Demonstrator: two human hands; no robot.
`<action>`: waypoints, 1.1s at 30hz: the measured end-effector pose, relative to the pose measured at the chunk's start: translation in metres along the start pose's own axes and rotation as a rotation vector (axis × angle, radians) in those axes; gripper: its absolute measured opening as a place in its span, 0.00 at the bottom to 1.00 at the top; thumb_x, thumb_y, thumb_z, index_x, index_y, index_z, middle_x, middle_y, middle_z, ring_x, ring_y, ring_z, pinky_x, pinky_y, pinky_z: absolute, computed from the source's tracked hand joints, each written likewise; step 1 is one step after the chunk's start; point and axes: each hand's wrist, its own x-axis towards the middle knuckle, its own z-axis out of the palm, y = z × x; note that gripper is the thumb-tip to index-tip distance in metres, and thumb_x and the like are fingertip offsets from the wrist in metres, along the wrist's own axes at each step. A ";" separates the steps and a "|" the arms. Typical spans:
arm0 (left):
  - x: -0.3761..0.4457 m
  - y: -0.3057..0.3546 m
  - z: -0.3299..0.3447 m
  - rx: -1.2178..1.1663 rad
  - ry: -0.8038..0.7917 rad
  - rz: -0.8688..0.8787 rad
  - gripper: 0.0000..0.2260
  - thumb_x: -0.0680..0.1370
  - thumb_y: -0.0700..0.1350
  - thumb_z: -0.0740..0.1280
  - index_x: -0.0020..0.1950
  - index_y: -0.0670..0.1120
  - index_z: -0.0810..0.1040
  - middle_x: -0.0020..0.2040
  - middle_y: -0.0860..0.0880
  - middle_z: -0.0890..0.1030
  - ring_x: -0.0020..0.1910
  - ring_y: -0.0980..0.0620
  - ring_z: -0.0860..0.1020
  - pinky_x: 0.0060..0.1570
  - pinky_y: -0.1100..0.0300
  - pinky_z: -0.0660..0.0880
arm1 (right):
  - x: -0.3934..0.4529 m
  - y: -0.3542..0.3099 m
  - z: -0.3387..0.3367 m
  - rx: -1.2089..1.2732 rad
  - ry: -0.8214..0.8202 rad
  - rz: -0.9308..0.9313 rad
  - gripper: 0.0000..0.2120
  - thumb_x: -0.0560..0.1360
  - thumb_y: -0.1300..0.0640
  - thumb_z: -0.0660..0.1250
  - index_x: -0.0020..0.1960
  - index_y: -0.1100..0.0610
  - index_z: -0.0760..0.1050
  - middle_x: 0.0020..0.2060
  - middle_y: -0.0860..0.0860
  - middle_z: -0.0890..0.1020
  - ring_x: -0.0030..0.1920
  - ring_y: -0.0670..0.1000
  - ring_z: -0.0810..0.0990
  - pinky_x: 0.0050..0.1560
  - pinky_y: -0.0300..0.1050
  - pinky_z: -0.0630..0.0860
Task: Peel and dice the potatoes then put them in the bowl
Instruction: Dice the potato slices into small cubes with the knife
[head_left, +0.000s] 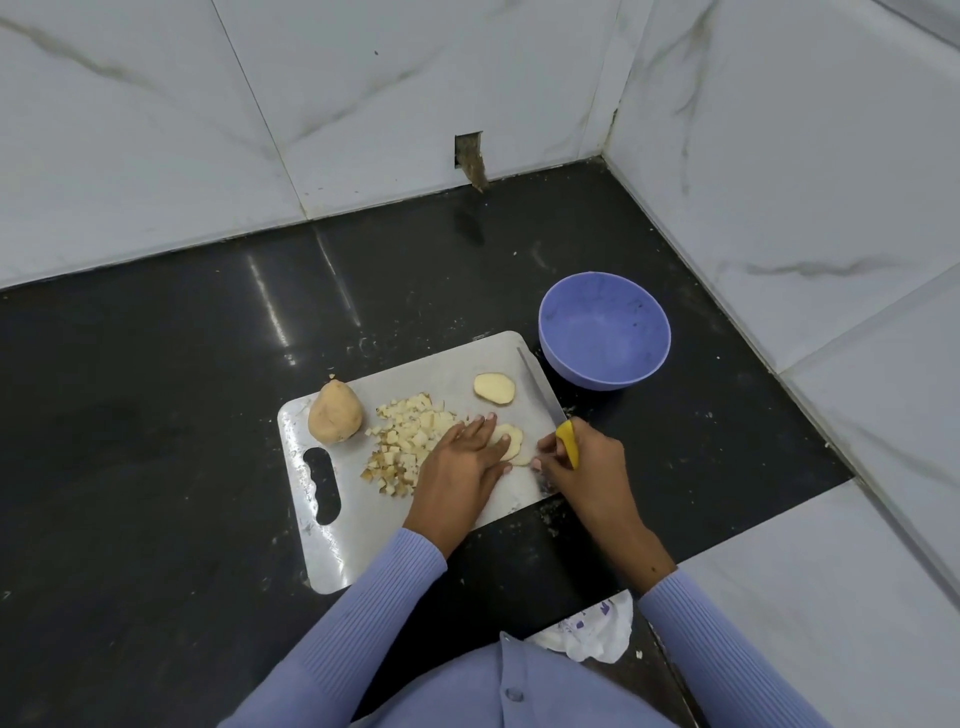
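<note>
A grey cutting board (332, 540) lies on the black counter. On it sit a whole unpeeled potato (335, 411) at the left, a pile of diced potato (408, 441) in the middle, and a potato slice (494, 387) toward the back. My left hand (460, 467) presses flat, fingers straight, on another potato slice (511, 441). My right hand (582, 467) grips the yellow handle of a knife (540, 387), whose blade points away toward the bowl. The empty purple bowl (604, 328) stands just beyond the board's right corner.
White marble walls close in the counter at the back and the right. A hole in the wall (469, 158) is at the back. A crumpled white bag (589, 631) lies near the front edge. Small potato scraps dot the counter by the board.
</note>
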 end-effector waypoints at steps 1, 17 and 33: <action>-0.001 -0.001 0.001 -0.013 0.012 -0.003 0.12 0.68 0.42 0.75 0.50 0.42 0.85 0.56 0.40 0.81 0.54 0.43 0.81 0.57 0.48 0.73 | -0.002 -0.001 0.001 0.007 0.005 0.013 0.10 0.68 0.63 0.75 0.41 0.59 0.73 0.41 0.48 0.82 0.40 0.47 0.81 0.40 0.40 0.80; -0.006 0.009 0.000 -0.107 0.064 -0.016 0.15 0.65 0.40 0.79 0.49 0.38 0.84 0.54 0.39 0.82 0.51 0.42 0.82 0.48 0.46 0.80 | 0.014 -0.021 -0.001 0.002 -0.120 0.196 0.16 0.66 0.63 0.77 0.38 0.60 0.68 0.31 0.55 0.80 0.26 0.45 0.78 0.28 0.36 0.75; -0.004 0.007 0.002 -0.037 0.115 0.051 0.08 0.70 0.40 0.73 0.47 0.41 0.85 0.53 0.41 0.83 0.50 0.44 0.83 0.46 0.53 0.80 | 0.008 -0.015 0.012 -0.047 -0.054 0.154 0.14 0.67 0.59 0.75 0.38 0.59 0.69 0.33 0.52 0.82 0.35 0.51 0.82 0.39 0.50 0.80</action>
